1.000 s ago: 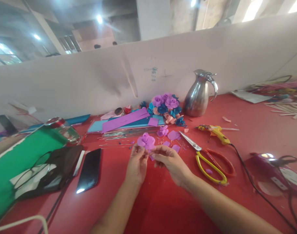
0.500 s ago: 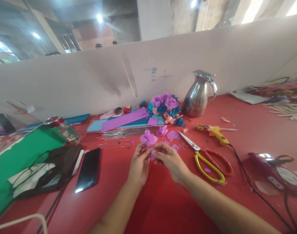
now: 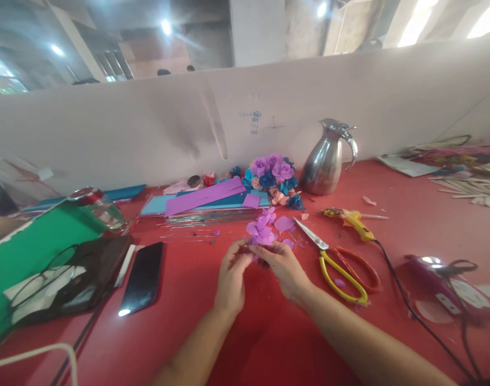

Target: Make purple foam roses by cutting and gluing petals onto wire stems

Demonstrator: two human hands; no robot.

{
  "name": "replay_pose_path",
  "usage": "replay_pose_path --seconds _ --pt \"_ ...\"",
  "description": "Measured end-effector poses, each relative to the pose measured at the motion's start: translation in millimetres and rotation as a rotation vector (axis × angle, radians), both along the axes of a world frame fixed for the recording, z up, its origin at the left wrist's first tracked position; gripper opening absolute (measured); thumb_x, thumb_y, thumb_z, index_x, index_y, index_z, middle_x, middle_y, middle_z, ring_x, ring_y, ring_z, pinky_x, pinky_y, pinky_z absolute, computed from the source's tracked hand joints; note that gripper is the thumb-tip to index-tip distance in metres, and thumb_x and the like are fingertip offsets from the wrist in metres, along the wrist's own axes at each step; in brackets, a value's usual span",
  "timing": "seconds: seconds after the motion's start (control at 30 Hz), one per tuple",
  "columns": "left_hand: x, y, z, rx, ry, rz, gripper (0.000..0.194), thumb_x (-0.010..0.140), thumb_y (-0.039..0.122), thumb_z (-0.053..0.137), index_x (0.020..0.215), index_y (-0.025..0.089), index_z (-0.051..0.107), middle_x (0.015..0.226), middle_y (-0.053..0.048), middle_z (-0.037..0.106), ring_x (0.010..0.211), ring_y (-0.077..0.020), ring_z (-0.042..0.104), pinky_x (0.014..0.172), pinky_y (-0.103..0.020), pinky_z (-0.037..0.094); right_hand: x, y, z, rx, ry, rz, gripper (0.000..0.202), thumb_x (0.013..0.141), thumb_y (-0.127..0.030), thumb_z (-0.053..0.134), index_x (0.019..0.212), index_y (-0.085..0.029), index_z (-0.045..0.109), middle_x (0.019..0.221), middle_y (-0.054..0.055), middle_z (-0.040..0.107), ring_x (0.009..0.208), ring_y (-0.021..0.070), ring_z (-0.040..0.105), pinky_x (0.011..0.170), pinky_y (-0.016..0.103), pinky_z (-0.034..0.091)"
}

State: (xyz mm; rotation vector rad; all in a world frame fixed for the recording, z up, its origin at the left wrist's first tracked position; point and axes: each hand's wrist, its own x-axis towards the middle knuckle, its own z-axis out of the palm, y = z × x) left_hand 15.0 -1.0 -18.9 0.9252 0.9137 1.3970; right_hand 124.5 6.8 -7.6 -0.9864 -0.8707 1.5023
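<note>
Over the red table (image 3: 269,332), my left hand (image 3: 231,279) and my right hand (image 3: 285,268) meet at their fingertips and both pinch the base of a purple paper flower (image 3: 260,232). The flower's petals stick up just beyond my fingers. Loose purple petals (image 3: 284,223) and a second small purple flower (image 3: 269,215) lie right behind it. A pair of scissors (image 3: 337,257) with yellow and red handles lies just to the right of my right hand.
A yellow glue gun (image 3: 355,221) and its black cord lie to the right, a steel jug (image 3: 327,158) and a bunch of paper flowers (image 3: 275,174) at the white partition. Paper sheets (image 3: 207,198), a phone (image 3: 142,279), glasses on a black pouch (image 3: 68,281) and a green sheet sit left.
The purple flower has shifted to the right in my fingers, from above my left hand to above my right fingertips. Both hands have stayed close together.
</note>
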Motion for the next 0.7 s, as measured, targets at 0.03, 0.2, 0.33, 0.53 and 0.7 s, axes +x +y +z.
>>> replay_pose_path --seconds 0.03,0.2,0.33,0.53,0.7 --pt "-2 1 0.6 -0.003 0.01 0.019 0.019 0.072 0.02 0.065 0.091 0.019 0.067 0.083 0.0 0.066 0.078 -0.014 0.059 0.074 -0.026 0.045 1 0 0.5 0.004 -0.019 0.008 0.028 0.062 -0.041 0.074 0.063 -0.015 0.064 0.052 -0.003 0.053 0.05 0.0076 0.04 0.052 0.024 0.029" --pt "-6 5 7.0 -0.05 0.055 0.081 0.012 0.068 0.025 0.072 0.075 0.017 0.068 0.072 0.001 0.065 0.069 -0.0123 0.057 0.07 -0.025 0.045 2 -1 2.5 0.019 -0.083 0.064 0.03 0.063 -0.043 0.072 0.055 -0.015 0.061 0.047 -0.002 0.053 0.048 0.0087 0.042 0.053 0.025 0.031" --pt "-9 7 14.0 -0.061 0.039 0.017 0.012 0.066 0.025 0.072 0.064 0.017 0.063 0.059 0.003 0.06 0.059 -0.0108 0.053 0.062 -0.024 0.043 3 -1 3.6 0.01 -0.089 0.114 0.024 0.061 -0.037 0.071 0.057 -0.015 0.063 0.049 -0.002 0.054 0.048 0.0087 0.043 0.053 0.025 0.032" --pt "-16 8 20.5 0.047 0.349 0.074 0.01 0.068 0.026 0.07 0.066 0.017 0.066 0.065 0.0 0.062 0.065 -0.0134 0.055 0.066 -0.026 0.044 6 3 0.0 0.1 -0.22 0.046 0.022 0.064 -0.034 0.068 0.055 -0.016 0.059 0.049 -0.004 0.049 0.047 0.0079 0.038 0.049 0.023 0.029" --pt "-18 3 21.5 0.361 0.762 0.23 0.01 0.073 0.029 0.068 0.076 0.022 0.073 0.084 -0.003 0.067 0.081 -0.018 0.06 0.079 -0.03 0.046 9 5 -3.6 0.249 -0.398 -0.02 0.02 0.071 -0.027 0.057 0.055 -0.015 0.06 0.05 -0.003 0.05 0.049 0.0092 0.042 0.052 0.023 0.034"
